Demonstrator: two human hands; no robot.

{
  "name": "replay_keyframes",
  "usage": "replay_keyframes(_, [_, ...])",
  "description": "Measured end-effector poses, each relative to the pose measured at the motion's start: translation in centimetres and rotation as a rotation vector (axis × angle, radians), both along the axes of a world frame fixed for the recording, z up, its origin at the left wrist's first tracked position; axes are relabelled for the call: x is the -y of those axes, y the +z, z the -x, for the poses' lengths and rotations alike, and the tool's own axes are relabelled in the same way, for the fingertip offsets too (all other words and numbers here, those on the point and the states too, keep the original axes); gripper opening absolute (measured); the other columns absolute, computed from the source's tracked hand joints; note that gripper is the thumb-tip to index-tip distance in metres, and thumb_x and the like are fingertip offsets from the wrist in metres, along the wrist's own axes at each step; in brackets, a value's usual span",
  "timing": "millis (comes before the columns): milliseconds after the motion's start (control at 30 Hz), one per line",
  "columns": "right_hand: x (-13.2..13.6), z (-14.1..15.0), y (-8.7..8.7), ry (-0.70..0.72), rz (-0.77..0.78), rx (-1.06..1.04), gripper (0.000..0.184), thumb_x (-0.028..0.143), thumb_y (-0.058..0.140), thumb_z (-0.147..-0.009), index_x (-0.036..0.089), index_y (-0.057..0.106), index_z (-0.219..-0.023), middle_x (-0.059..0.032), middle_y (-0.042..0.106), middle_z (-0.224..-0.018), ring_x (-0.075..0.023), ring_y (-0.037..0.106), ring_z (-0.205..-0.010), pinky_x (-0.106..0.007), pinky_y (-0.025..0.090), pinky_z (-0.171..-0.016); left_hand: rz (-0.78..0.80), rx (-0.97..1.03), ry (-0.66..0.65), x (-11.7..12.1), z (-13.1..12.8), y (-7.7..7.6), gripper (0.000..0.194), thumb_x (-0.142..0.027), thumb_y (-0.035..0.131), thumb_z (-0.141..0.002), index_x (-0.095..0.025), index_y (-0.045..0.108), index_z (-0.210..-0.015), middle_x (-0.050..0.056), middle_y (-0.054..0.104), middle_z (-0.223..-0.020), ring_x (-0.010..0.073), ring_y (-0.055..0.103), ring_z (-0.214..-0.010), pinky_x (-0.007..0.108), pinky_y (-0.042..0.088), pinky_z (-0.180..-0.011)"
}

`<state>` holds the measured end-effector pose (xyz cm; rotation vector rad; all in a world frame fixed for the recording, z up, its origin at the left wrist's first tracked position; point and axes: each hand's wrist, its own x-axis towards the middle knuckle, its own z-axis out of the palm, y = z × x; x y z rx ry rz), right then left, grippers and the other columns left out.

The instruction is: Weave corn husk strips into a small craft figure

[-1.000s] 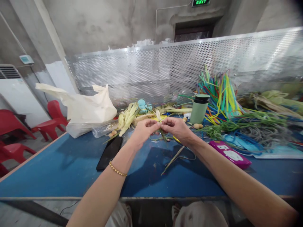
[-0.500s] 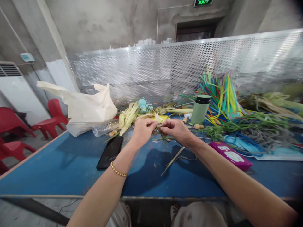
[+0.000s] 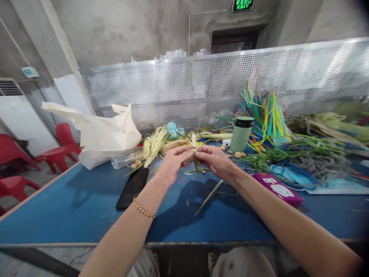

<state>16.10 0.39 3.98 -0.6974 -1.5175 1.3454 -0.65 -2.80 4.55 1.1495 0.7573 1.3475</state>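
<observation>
Between my fingertips, just above the blue table [image 3: 86, 215], is a small bundle of pale corn husk [image 3: 194, 139] with darker strands hanging below. My left hand [image 3: 172, 163] pinches it from the left, a gold bead bracelet on the wrist. From the right, my right hand [image 3: 215, 158] pinches the same bundle, its fingertips close to the left ones. The fingers hide most of the middle of the bundle. Under the hands, a thin dry strip [image 3: 210, 197] lies on the table.
Left of my hands are a black phone [image 3: 133, 187], a clear plastic bottle [image 3: 125, 157], corn husks [image 3: 157, 144] and a white plastic bag [image 3: 108, 134]. To the right stand a green tumbler [image 3: 242, 135], a purple packet [image 3: 278, 189], green cords [image 3: 300, 152] and coloured strips [image 3: 271, 119]. Perforated metal panelling [image 3: 161, 88] runs behind.
My fingertips have come closer together on the husk bundle, and its pale tip now stands more upright. The whole view has shifted slightly.
</observation>
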Motion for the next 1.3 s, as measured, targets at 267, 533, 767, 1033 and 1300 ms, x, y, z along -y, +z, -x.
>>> replay_keyframes(267, [-0.4,-0.5,0.3,-0.053,-0.176,0.224,0.034,0.048,0.074,-0.074,0.015,0.066,-0.079,-0.0009,0.063,-0.068,-0.0118,0.055,-0.06,-0.026,0.044,-0.061,0.051,0.113,-0.017,-0.2,-0.2,0.1,0.017,-0.013,0.078,-0.067,-0.012,0.072,-0.083,0.004,0.067,-0.072,0.0095,0.056,-0.055,0.023,0.038,-0.051])
replay_keyframes(533, [-3.3,-6.2,0.7,-0.517,-0.497,1.426,0.025,0.03,0.051,-0.089,0.016,0.071,-0.085,-0.0132,0.073,-0.089,-0.0261,0.068,-0.086,-0.032,0.046,-0.074,0.11,0.1,0.084,-0.8,0.8,0.3,0.015,-0.012,0.069,-0.076,-0.011,0.068,-0.091,0.006,0.07,-0.073,0.011,0.059,-0.048,0.022,0.037,-0.045])
replay_keyframes(767, [-3.5,-6.0,-1.0,-0.437,-0.392,1.731,0.034,0.032,0.053,-0.088,0.011,0.068,-0.11,-0.0232,0.07,-0.115,-0.0355,0.066,-0.107,-0.04,0.049,-0.082,0.125,0.097,0.074,-0.7,0.8,0.3,0.008,-0.008,0.064,-0.079,-0.01,0.065,-0.087,0.008,0.071,-0.074,0.0123,0.063,-0.051,0.023,0.044,-0.048])
replay_keyframes(1033, [-5.0,-6.9,-2.0,-0.407,-0.368,1.694,0.037,0.031,0.057,-0.081,0.014,0.068,-0.112,-0.0199,0.07,-0.116,-0.0344,0.067,-0.105,-0.039,0.049,-0.079,0.108,0.085,0.051,-0.5,0.7,0.4,0.005,-0.009,0.066,-0.077,-0.01,0.065,-0.082,0.008,0.071,-0.073,0.0115,0.061,-0.048,0.023,0.044,-0.046])
replay_keyframes(1300, [-5.9,-7.7,-1.1,-0.514,-0.32,1.532,0.028,0.04,0.062,-0.078,0.015,0.075,-0.078,-0.015,0.073,-0.077,-0.0265,0.069,-0.074,-0.029,0.043,-0.057,0.09,0.09,0.042,-0.5,0.8,0.4,0.003,-0.012,0.068,-0.075,-0.01,0.066,-0.077,0.009,0.071,-0.072,0.0117,0.06,-0.048,0.024,0.043,-0.046])
